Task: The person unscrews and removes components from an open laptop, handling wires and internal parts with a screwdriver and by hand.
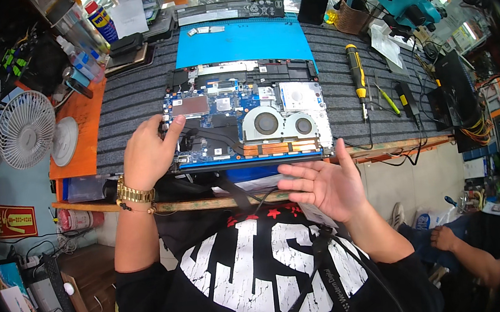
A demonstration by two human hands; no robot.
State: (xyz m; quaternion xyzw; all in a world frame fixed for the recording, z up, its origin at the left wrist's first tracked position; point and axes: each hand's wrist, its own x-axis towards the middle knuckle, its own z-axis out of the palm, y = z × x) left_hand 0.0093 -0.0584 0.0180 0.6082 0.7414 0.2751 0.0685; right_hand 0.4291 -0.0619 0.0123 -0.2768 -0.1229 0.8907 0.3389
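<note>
An opened laptop base point(223, 128) lies on the grey striped mat at the near side of the bench, its blue circuit board, two round fans and copper heat pipes bared. My left hand point(151, 151) grips its left edge, with the thumb over the board and the other fingers partly hidden past the side. Just off the near right corner, my right hand point(325, 189) is open and palm up, fingers stretched out and holding nothing. Its fingertips come close to the front edge; whether they touch it I cannot tell.
Beyond the laptop are a blue mat point(238, 46) and a black battery point(259, 10). To the right lie a yellow-black screwdriver point(355, 72) and a green one point(388, 100). A white fan point(26, 129) stands left. Another person's hand point(445, 238) shows at lower right.
</note>
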